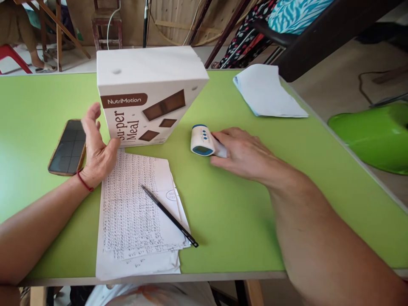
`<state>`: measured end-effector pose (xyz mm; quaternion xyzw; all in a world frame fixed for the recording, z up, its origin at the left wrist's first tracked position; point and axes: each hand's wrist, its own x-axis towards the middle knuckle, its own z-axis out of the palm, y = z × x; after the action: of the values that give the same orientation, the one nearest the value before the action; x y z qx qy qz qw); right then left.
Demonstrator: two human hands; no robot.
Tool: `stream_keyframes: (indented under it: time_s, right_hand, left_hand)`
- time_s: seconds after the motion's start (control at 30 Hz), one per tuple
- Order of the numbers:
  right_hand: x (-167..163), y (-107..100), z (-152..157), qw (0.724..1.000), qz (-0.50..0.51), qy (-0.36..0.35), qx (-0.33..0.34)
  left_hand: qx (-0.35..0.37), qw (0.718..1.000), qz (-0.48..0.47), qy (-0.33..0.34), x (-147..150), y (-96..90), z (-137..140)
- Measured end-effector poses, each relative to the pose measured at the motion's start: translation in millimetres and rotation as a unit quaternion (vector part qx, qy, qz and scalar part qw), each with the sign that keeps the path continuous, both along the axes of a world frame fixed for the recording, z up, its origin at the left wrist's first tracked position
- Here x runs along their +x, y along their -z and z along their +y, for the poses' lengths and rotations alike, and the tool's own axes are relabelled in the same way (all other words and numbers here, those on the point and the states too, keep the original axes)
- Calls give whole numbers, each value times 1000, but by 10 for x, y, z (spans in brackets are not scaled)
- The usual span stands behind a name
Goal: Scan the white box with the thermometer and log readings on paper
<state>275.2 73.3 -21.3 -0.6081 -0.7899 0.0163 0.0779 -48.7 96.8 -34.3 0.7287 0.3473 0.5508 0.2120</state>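
Holding a white and blue thermometer (207,135), I look down from my head camera at a green table (236,238). Pretend a clock lies flat on it, with 12 far from me. The thermometer is right in the middle. My right hand (245,153), just toward 3 o'clock, is curled around its handle. I think I hold it this way so its little screen (203,150) tips toward my eyes. I cannot tell if it rests on the table.

My left hand (98,151), at 9 o'clock, has its thumb spread away from its fingers and pinches nothing. It is beside a tall white box (134,117), which stands up near 11 o'clock with brown pictures on its front. Maybe the hand is there to steady the box, but I cannot tell if they touch.

A phone (68,146) lies flat on the outer side of that hand. Papers (134,204) full of tiny writing lie at 8 o'clock, near me, perhaps so I can read them. A thin black pen (167,213) lies slanted on them at 7 o'clock, its back end poking past the edge, likely kept close to the writing. More white paper (267,91) sits near 2 o'clock, out of the way.
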Motion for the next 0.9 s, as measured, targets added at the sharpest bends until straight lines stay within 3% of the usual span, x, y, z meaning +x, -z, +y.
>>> stream_keyframes:
  time_s: [0.07, 0.13, 0.2, 0.27, 0.37, 0.5, 0.6, 0.77, 0.9]
  right_hand:
    - [-125, -85, -101, 997, 21, -8, 71]
    - [-328, -171, -269, 984, 84, -59, 143]
    - [-570, -224, -481, 970, 155, -166, 90]
    - [-791, -228, -686, 954, 177, -241, 31]
    - [-968, -165, -866, 952, 129, -277, 6]
    - [-871, -84, -767, 958, 133, -253, 17]
    - [-706, -67, -554, 949, 233, -210, 38]
    - [-633, 0, -384, 891, 427, -156, -4]
    - [-735, 144, -450, 842, 526, -112, -28]
  left_hand:
    - [56, 993, 1, -101, 32, -46, -90]
    - [105, 985, 12, -137, 82, -109, -191]
    - [144, 981, 28, -126, 137, -172, -283]
    - [129, 987, 42, -90, 179, -221, -347]
    - [79, 994, 77, -21, 195, -256, -370]
    - [66, 975, 210, 37, 164, -242, -330]
    - [92, 938, 330, 56, 155, -207, -341]
    - [66, 862, 497, 75, 201, -198, -434]
    - [44, 835, 544, 68, 242, -233, -482]
